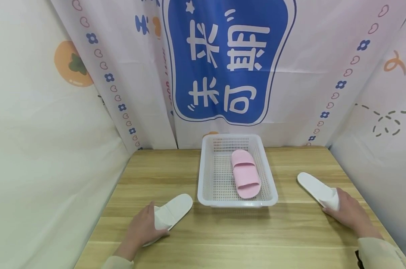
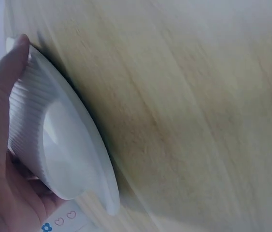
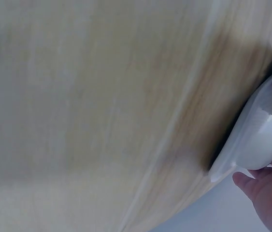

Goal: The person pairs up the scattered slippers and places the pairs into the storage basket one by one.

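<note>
On the left side of the table, my left hand [image 1: 142, 228] grips a white slipper [image 1: 180, 206] across its strap, thumb on one edge and fingers on the other. The left wrist view shows that slipper's ribbed strap [image 2: 27, 108] under the hand, its sole close to the wood. At the right, my right hand [image 1: 350, 211] holds another white slipper [image 1: 313, 186] by the strap area. In the right wrist view only part of this slipper [image 3: 254, 140] shows, with the hand cut off by the frame edge. A pink slipper [image 1: 246, 175] lies inside a white basket [image 1: 203, 179] between the hands.
The basket stands near the back of the wood-grain table [image 1: 223, 239], close to a hanging cloth [image 1: 290, 112] with a blue printed panel. Pale printed cloths [image 1: 38, 149] also enclose the left and right sides.
</note>
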A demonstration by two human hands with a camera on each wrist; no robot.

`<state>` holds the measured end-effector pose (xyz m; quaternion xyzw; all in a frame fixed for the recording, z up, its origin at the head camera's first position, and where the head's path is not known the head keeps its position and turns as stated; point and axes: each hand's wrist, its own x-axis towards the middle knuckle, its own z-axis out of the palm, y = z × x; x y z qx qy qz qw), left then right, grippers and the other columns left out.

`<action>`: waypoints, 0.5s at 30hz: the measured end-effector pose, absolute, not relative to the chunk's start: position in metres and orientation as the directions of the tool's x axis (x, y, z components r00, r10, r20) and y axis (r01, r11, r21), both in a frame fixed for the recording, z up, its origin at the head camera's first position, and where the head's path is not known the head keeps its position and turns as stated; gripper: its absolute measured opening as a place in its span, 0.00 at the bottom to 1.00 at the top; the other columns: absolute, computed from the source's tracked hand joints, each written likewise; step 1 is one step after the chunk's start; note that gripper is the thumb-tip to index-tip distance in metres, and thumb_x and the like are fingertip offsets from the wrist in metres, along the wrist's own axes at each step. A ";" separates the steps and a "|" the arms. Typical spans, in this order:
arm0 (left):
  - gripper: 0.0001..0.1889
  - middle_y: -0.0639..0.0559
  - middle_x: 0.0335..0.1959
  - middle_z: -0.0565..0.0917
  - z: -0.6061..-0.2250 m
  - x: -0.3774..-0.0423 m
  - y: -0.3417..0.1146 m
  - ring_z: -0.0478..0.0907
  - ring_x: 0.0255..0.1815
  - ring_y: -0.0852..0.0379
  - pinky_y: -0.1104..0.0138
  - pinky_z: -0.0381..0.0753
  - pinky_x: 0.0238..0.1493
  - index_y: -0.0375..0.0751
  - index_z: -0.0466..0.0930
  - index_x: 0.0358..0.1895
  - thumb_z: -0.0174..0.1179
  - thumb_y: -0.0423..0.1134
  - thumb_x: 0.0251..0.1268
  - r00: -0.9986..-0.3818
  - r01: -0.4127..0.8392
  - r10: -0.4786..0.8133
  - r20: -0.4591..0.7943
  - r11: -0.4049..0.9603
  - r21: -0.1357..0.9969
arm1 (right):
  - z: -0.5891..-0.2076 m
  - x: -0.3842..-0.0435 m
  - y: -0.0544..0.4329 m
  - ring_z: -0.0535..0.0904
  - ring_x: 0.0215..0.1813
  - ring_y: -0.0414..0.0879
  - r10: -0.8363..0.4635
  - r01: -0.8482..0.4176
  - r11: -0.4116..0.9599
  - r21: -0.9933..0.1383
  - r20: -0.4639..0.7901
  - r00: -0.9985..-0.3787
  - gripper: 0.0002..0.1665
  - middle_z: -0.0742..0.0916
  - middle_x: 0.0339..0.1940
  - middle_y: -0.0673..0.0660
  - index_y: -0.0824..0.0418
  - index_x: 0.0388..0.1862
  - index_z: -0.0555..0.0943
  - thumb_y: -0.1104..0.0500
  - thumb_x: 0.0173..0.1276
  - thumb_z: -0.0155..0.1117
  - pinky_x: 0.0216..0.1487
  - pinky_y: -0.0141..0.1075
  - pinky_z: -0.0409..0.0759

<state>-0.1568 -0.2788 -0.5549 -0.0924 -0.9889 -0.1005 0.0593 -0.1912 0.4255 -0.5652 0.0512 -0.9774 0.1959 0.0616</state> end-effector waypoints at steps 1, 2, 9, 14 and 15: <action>0.67 0.24 0.54 0.74 -0.554 -0.156 -0.278 0.76 0.50 0.32 0.45 0.78 0.49 0.17 0.60 0.64 0.74 0.71 0.26 -0.977 0.187 0.163 0.138 0.965 0.183 | -0.565 -0.191 0.425 0.71 0.47 0.76 -0.074 -0.125 0.920 -0.373 0.148 -0.986 0.58 0.72 0.50 0.83 0.84 0.64 0.56 0.46 0.53 0.75 0.43 0.66 0.71; 0.68 0.24 0.53 0.74 -0.553 -0.155 -0.277 0.76 0.49 0.32 0.45 0.78 0.49 0.17 0.60 0.64 0.74 0.70 0.26 -0.978 0.178 0.155 0.140 0.968 0.176 | -0.566 -0.191 0.425 0.71 0.46 0.76 -0.074 -0.127 0.919 -0.372 0.154 -0.985 0.58 0.72 0.50 0.83 0.83 0.64 0.56 0.47 0.53 0.76 0.43 0.65 0.71; 0.68 0.24 0.49 0.74 -0.552 -0.151 -0.271 0.76 0.46 0.31 0.45 0.78 0.47 0.16 0.61 0.62 0.78 0.67 0.19 -0.982 0.132 0.106 0.155 0.976 0.173 | -0.567 -0.192 0.423 0.74 0.41 0.70 -0.066 -0.134 0.912 -0.387 0.184 -0.981 0.54 0.75 0.45 0.79 0.80 0.61 0.60 0.47 0.50 0.77 0.37 0.61 0.72; 0.70 0.25 0.51 0.74 -0.553 -0.150 -0.271 0.75 0.48 0.29 0.43 0.77 0.47 0.18 0.60 0.64 0.77 0.68 0.17 -0.991 0.092 0.072 0.111 0.979 0.182 | -0.568 -0.192 0.423 0.72 0.45 0.74 -0.054 -0.109 0.917 -0.384 0.153 -0.987 0.59 0.73 0.48 0.82 0.83 0.64 0.56 0.45 0.52 0.77 0.41 0.64 0.71; 0.70 0.25 0.51 0.73 -0.553 -0.150 -0.271 0.74 0.48 0.29 0.43 0.77 0.47 0.18 0.60 0.65 0.77 0.68 0.18 -0.992 0.086 0.068 0.104 0.979 0.186 | -0.569 -0.192 0.423 0.71 0.46 0.75 -0.051 -0.103 0.918 -0.382 0.146 -0.988 0.60 0.72 0.49 0.83 0.84 0.64 0.55 0.44 0.52 0.76 0.42 0.64 0.71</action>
